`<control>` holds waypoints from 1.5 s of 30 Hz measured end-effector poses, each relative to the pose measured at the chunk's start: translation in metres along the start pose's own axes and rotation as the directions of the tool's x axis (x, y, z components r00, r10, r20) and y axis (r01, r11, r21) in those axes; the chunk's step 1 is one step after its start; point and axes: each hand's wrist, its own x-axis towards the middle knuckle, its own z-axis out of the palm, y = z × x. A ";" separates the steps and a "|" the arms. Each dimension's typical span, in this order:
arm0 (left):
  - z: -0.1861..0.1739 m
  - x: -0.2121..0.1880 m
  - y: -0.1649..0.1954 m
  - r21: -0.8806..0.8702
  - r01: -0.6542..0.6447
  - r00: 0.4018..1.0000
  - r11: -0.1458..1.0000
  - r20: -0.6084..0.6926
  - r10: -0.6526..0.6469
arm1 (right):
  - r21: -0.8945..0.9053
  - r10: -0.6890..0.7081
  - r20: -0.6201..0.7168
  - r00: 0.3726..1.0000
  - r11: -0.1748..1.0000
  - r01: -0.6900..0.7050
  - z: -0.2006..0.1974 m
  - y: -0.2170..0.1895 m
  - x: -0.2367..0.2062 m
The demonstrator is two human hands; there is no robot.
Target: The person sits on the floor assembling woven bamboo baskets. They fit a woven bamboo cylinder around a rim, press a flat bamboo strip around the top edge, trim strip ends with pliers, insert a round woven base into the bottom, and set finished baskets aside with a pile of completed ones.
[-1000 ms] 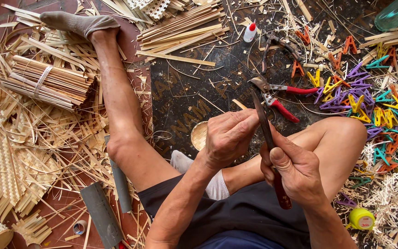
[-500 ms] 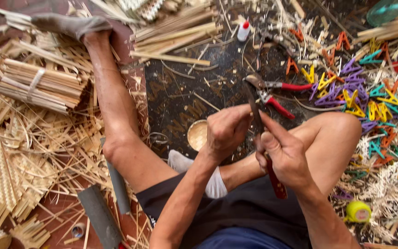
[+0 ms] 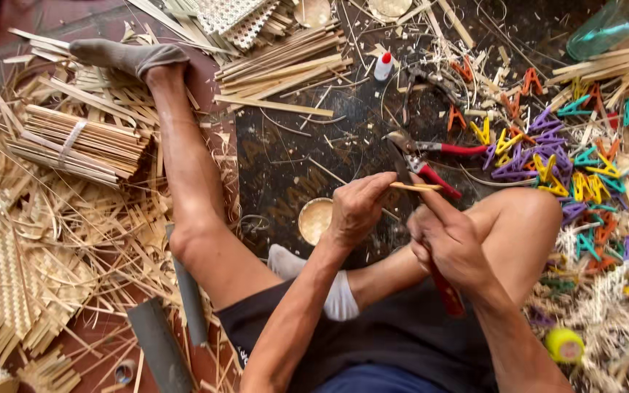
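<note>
Bamboo sliver (image 3: 415, 187): pinched in left hand (image 3: 354, 211) grip, tip meeting right hand (image 3: 451, 244).
Right grip: closed on red-handled knife (image 3: 445, 290).
Beyond grip: red pliers (image 3: 422, 154), coloured clips (image 3: 547, 156).
Left of grip: small woven dish (image 3: 314, 218), bundled strips (image 3: 74, 142).

A dark mat (image 3: 307, 167) is spread over a reddish floor (image 3: 96, 14), littered with bamboo shavings (image 3: 74, 240) and lit by even daylight.

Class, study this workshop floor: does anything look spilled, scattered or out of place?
Yes. Coloured plastic clips lie strewn in a loose heap right of the red-handled pliers, and bamboo shavings litter the floor at left, beside one tied bundle of strips.
</note>
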 end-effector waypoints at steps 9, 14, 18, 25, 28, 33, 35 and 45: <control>-0.023 0.025 0.029 0.070 -0.081 0.997 0.994 0.016 0.080 | 0.129 -0.005 0.102 0.995 0.992 -0.008 -0.021 0.022 0.004; -0.043 0.036 0.065 0.081 -0.046 0.995 0.996 -0.087 0.053 | -0.094 -0.046 0.075 0.996 0.994 0.053 -0.028 0.059 0.024; -0.054 0.062 0.076 0.080 -0.040 0.995 0.996 -0.091 0.047 | -0.215 -0.116 0.033 0.993 0.969 0.120 -0.019 0.079 0.041; -0.098 0.092 0.038 -0.599 0.380 0.848 0.705 -0.079 -0.524 | -0.818 -0.519 0.131 0.845 0.425 0.388 -0.033 0.161 0.136; -0.076 0.095 -0.012 -0.774 0.472 0.759 0.421 0.114 -0.641 | -0.950 -0.366 0.116 0.923 0.231 0.211 -0.027 0.179 0.166; -0.034 0.065 -0.081 -0.684 0.681 0.622 0.261 0.353 -0.699 | -0.764 -0.537 0.017 0.844 0.538 0.357 -0.049 0.152 0.167; -0.011 0.055 -0.092 -0.607 0.755 0.582 0.247 0.448 -0.679 | -0.447 -0.302 -0.092 0.949 0.864 0.231 -0.066 0.130 0.154; 0.036 0.092 -0.058 -0.383 0.768 0.640 0.513 0.491 -0.591 | -0.358 -0.182 -0.253 0.950 0.930 0.082 -0.130 0.096 0.173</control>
